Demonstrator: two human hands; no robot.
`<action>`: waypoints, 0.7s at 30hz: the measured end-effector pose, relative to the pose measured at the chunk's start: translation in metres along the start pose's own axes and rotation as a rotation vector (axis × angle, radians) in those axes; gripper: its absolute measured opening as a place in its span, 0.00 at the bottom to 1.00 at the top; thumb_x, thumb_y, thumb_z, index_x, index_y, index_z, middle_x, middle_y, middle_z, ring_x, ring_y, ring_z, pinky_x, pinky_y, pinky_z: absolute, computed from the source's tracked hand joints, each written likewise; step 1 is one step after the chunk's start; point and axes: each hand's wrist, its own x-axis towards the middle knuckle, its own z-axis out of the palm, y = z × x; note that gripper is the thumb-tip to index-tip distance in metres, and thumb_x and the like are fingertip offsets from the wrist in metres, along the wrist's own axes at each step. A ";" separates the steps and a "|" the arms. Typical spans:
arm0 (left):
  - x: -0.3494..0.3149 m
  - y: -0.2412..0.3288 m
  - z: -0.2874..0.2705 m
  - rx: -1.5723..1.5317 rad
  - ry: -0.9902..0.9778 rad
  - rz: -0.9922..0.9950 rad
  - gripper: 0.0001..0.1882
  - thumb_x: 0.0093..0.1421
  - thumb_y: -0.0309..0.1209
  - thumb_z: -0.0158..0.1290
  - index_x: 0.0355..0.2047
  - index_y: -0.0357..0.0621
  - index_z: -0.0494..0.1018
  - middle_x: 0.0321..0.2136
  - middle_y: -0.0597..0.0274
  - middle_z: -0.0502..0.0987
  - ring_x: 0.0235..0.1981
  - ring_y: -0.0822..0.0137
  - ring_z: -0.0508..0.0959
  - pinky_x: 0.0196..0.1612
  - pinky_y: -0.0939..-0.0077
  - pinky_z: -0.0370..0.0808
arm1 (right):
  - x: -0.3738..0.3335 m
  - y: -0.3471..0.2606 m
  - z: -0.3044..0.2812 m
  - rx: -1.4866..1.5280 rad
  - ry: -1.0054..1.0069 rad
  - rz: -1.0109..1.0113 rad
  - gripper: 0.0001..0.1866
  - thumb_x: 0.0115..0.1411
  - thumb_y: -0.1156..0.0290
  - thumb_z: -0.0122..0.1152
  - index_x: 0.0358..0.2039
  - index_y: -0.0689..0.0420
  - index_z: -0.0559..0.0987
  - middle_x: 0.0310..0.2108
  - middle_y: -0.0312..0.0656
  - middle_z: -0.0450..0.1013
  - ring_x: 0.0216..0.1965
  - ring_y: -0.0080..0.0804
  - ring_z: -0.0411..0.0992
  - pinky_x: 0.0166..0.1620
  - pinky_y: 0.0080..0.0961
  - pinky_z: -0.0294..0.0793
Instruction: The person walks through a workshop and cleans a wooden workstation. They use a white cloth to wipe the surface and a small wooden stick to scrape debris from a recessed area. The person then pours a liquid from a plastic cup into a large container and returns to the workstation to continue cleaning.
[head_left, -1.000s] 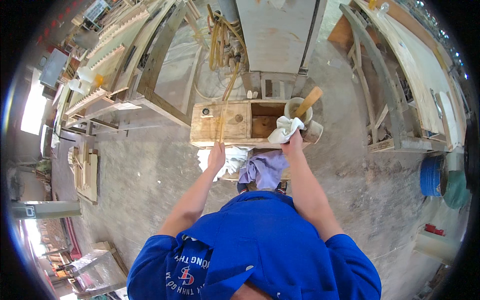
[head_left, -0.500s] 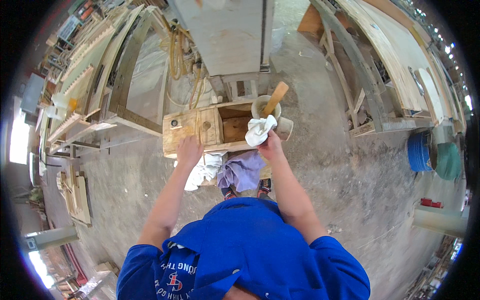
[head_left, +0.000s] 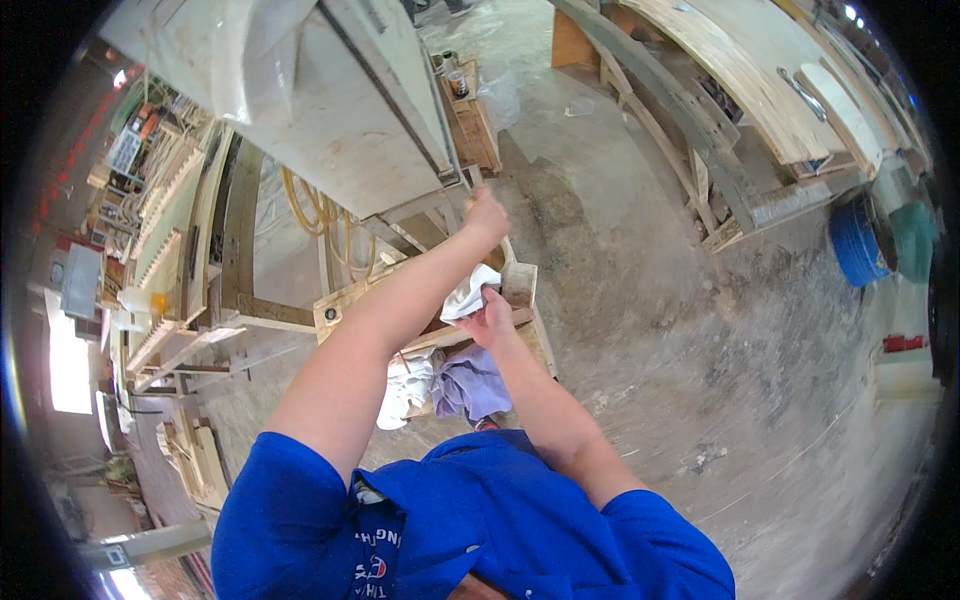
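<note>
My right hand (head_left: 488, 322) grips a bunched white cloth (head_left: 468, 294) over the open side of a wooden box (head_left: 350, 296). Stretched out past the box, my left hand (head_left: 487, 215) is closed near the lower corner of a tall grey panel (head_left: 330, 90). A small greyish flat end (head_left: 472, 178) shows just beyond its fingers; what the hand holds cannot be made out. Beside the white cloth stands a pale tub (head_left: 519, 284). My left forearm covers much of the box. Below it lie another white cloth (head_left: 405, 388) and a purple cloth (head_left: 472, 384).
Wooden frames and a workbench (head_left: 240, 300) stand at left, with a yellow hose (head_left: 308, 205) hanging beside the panel. At right is a long wooden bench (head_left: 740, 90) with a blue drum (head_left: 858, 240) near its end. A wooden crate (head_left: 474, 125) holds cans at the back.
My left hand has moved from the box front, up and right to the panel's corner. The right hand still holds the white cloth. The view has turned, and the wooden-handled tool is no longer visible.
</note>
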 end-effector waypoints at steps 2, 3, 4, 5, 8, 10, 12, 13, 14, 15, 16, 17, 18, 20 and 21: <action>-0.011 0.002 0.028 -0.093 -0.057 -0.084 0.12 0.53 0.32 0.47 0.37 0.50 0.75 0.33 0.61 0.78 0.37 0.59 0.77 0.42 0.45 0.65 | -0.001 0.003 0.004 0.023 -0.031 0.012 0.15 0.63 0.62 0.37 0.44 0.53 0.69 0.43 0.38 0.69 0.44 0.35 0.68 0.47 0.45 0.66; -0.018 0.003 0.032 -0.156 -0.080 -0.109 0.12 0.52 0.32 0.48 0.37 0.48 0.75 0.34 0.58 0.78 0.35 0.57 0.77 0.38 0.44 0.68 | 0.001 0.000 0.004 0.035 -0.042 0.006 0.14 0.63 0.62 0.37 0.43 0.54 0.69 0.43 0.38 0.69 0.44 0.35 0.68 0.47 0.45 0.66; -0.027 0.003 0.038 -0.343 -0.112 -0.171 0.13 0.52 0.31 0.48 0.38 0.46 0.73 0.32 0.56 0.78 0.34 0.55 0.77 0.35 0.46 0.69 | 0.002 0.000 0.004 0.063 -0.034 -0.006 0.14 0.63 0.63 0.36 0.43 0.54 0.69 0.42 0.39 0.69 0.43 0.35 0.68 0.47 0.45 0.67; -0.037 0.002 0.037 -0.525 -0.137 -0.233 0.14 0.51 0.31 0.48 0.39 0.44 0.72 0.30 0.54 0.77 0.33 0.53 0.77 0.33 0.48 0.71 | 0.007 -0.001 0.001 0.091 -0.029 -0.027 0.14 0.63 0.63 0.36 0.42 0.54 0.69 0.42 0.39 0.69 0.43 0.35 0.68 0.47 0.44 0.67; -0.068 0.006 0.042 -0.596 0.015 -0.256 0.16 0.51 0.31 0.46 0.41 0.42 0.68 0.30 0.51 0.75 0.34 0.49 0.76 0.35 0.53 0.72 | 0.020 -0.001 -0.004 0.161 -0.034 -0.081 0.13 0.63 0.65 0.36 0.41 0.54 0.70 0.40 0.39 0.70 0.42 0.34 0.68 0.44 0.39 0.69; -0.083 0.013 0.035 -0.689 0.059 -0.303 0.17 0.51 0.32 0.46 0.42 0.41 0.66 0.32 0.49 0.73 0.36 0.49 0.75 0.37 0.55 0.72 | 0.026 -0.004 -0.006 0.204 0.006 -0.139 0.14 0.62 0.66 0.36 0.42 0.55 0.70 0.42 0.41 0.69 0.44 0.35 0.67 0.46 0.38 0.67; -0.100 0.021 0.045 -0.742 0.097 -0.356 0.17 0.51 0.33 0.46 0.41 0.39 0.65 0.34 0.47 0.72 0.38 0.49 0.74 0.38 0.57 0.72 | 0.027 0.000 0.001 0.180 0.030 -0.153 0.13 0.63 0.65 0.35 0.42 0.53 0.69 0.38 0.38 0.70 0.40 0.33 0.69 0.41 0.34 0.69; -0.105 0.025 0.048 -0.744 0.127 -0.366 0.16 0.51 0.33 0.46 0.40 0.38 0.65 0.35 0.46 0.71 0.39 0.49 0.73 0.39 0.57 0.72 | 0.027 0.002 0.004 0.179 0.057 -0.183 0.13 0.64 0.64 0.35 0.42 0.52 0.69 0.38 0.38 0.70 0.40 0.32 0.69 0.40 0.34 0.69; -0.114 0.030 0.060 -0.750 0.143 -0.396 0.16 0.51 0.33 0.46 0.39 0.37 0.65 0.37 0.45 0.70 0.41 0.50 0.73 0.39 0.57 0.72 | 0.024 0.009 0.012 0.169 0.083 -0.192 0.13 0.64 0.63 0.35 0.42 0.52 0.69 0.37 0.37 0.70 0.39 0.32 0.70 0.39 0.33 0.69; -0.122 0.035 0.068 -0.753 0.140 -0.412 0.16 0.51 0.33 0.46 0.38 0.37 0.65 0.36 0.46 0.70 0.39 0.50 0.73 0.38 0.57 0.72 | 0.020 0.016 0.019 0.042 0.174 -0.153 0.14 0.64 0.59 0.37 0.44 0.50 0.68 0.38 0.37 0.70 0.38 0.32 0.69 0.37 0.34 0.70; -0.129 0.042 0.075 -0.755 0.135 -0.428 0.16 0.51 0.33 0.46 0.38 0.36 0.65 0.36 0.46 0.70 0.38 0.50 0.74 0.38 0.57 0.73 | 0.018 0.024 0.026 -0.007 0.155 -0.125 0.14 0.63 0.58 0.39 0.44 0.50 0.68 0.38 0.37 0.69 0.38 0.32 0.69 0.37 0.34 0.70; -0.131 0.046 0.073 -0.756 0.142 -0.432 0.15 0.51 0.33 0.46 0.37 0.36 0.65 0.35 0.46 0.70 0.37 0.50 0.75 0.37 0.58 0.73 | 0.018 0.026 0.030 -0.051 0.136 -0.113 0.15 0.63 0.57 0.40 0.44 0.50 0.68 0.39 0.37 0.69 0.39 0.33 0.69 0.37 0.34 0.70; -0.134 0.050 0.073 -0.773 0.097 -0.439 0.16 0.51 0.33 0.46 0.38 0.35 0.65 0.35 0.46 0.70 0.35 0.50 0.75 0.35 0.58 0.73 | 0.019 0.030 0.033 -0.097 0.118 -0.095 0.15 0.62 0.57 0.42 0.44 0.50 0.68 0.40 0.38 0.69 0.39 0.33 0.69 0.37 0.34 0.70; -0.137 0.057 0.066 -0.807 0.016 -0.439 0.17 0.52 0.33 0.46 0.39 0.35 0.65 0.34 0.47 0.71 0.32 0.50 0.76 0.32 0.59 0.74 | 0.026 0.033 0.030 -0.150 0.146 -0.173 0.17 0.61 0.58 0.45 0.45 0.54 0.67 0.39 0.39 0.69 0.37 0.33 0.69 0.36 0.32 0.71; -0.131 0.058 0.049 -0.781 0.074 -0.364 0.17 0.52 0.32 0.45 0.39 0.33 0.65 0.33 0.46 0.71 0.28 0.51 0.77 0.28 0.60 0.75 | 0.039 0.012 0.019 -0.210 0.177 -0.277 0.17 0.61 0.59 0.45 0.46 0.56 0.67 0.39 0.39 0.69 0.37 0.33 0.69 0.37 0.33 0.70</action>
